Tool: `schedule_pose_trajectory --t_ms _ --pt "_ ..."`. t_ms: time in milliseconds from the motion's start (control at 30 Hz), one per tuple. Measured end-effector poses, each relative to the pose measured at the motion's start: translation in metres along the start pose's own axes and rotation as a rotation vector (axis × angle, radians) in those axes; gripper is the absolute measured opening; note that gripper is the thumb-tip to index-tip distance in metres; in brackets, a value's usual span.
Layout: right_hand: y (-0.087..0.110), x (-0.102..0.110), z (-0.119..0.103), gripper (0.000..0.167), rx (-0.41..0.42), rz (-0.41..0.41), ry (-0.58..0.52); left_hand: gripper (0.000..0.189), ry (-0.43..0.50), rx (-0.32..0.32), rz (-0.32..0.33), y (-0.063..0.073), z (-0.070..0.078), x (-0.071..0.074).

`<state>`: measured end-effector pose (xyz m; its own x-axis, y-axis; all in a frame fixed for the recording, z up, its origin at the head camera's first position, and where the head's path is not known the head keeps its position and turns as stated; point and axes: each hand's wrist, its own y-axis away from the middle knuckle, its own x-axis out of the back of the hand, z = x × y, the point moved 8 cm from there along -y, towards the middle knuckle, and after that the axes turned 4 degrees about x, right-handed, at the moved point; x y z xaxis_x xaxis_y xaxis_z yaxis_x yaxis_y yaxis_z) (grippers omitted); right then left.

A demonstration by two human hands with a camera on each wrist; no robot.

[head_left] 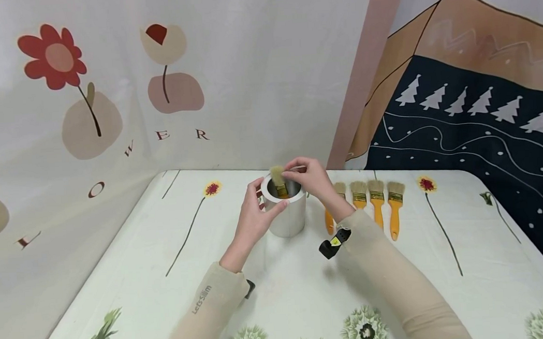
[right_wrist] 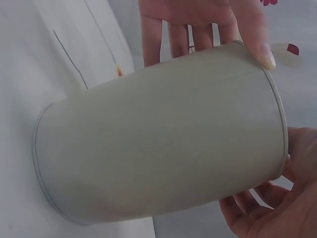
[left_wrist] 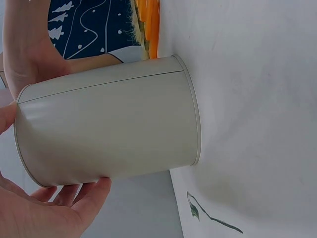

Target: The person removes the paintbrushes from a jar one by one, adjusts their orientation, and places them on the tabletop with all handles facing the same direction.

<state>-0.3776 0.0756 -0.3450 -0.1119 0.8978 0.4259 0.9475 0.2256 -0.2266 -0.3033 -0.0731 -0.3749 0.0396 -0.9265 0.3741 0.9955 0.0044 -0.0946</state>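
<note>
A pale, round can (head_left: 287,220) stands on the table, its top uncovered. My left hand (head_left: 251,217) grips its side, with the thumb on the near rim and the fingers round the left side, as the left wrist view also shows. Inside stands a paintbrush (head_left: 277,177), bristles up above the rim, its handle mostly hidden by the wall. My right hand (head_left: 310,177) pinches the bristle end between thumb and forefinger. In the right wrist view, the can hides part of that hand (right_wrist: 292,198), with its other fingers bent beside the can's wall.
To the right of the can lies a row of several more paintbrushes (head_left: 394,211) with orange handles, partly covered by my right forearm. A white cloth with printed flowers covers the table (head_left: 134,292). Printed curtains (head_left: 266,76) hang right behind the table's far edge.
</note>
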Motion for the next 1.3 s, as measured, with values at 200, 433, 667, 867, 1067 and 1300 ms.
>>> schedule_pose_trajectory --t_ms 200,433,667,867,1067,1300 --pt "-0.001 -0.001 -0.006 0.018 0.038 0.016 -0.014 0.082 -0.006 -0.005 -0.004 0.000 0.001 0.000" --pt "0.004 0.011 -0.021 0.016 0.128 0.080 -0.076 0.082 -0.006 -0.011 0.002 0.001 0.002 0.001" --pt "0.011 0.037 -0.041 0.017 0.221 0.204 -0.227 0.082 -0.002 -0.001 0.012 0.001 0.002 0.001" --pt "0.016 0.071 -0.054 0.006 0.273 0.345 -0.432 0.081 0.008 0.016 0.013 0.000 0.000 0.002" --pt "0.024 0.111 -0.059 0.005 0.317 0.464 -0.596 0.081 0.016 -0.012 0.014 0.001 0.002 0.001" --pt "0.038 0.154 -0.045 0.009 0.271 0.555 -0.587 0.080 0.036 -0.027 0.019 0.001 0.002 0.000"
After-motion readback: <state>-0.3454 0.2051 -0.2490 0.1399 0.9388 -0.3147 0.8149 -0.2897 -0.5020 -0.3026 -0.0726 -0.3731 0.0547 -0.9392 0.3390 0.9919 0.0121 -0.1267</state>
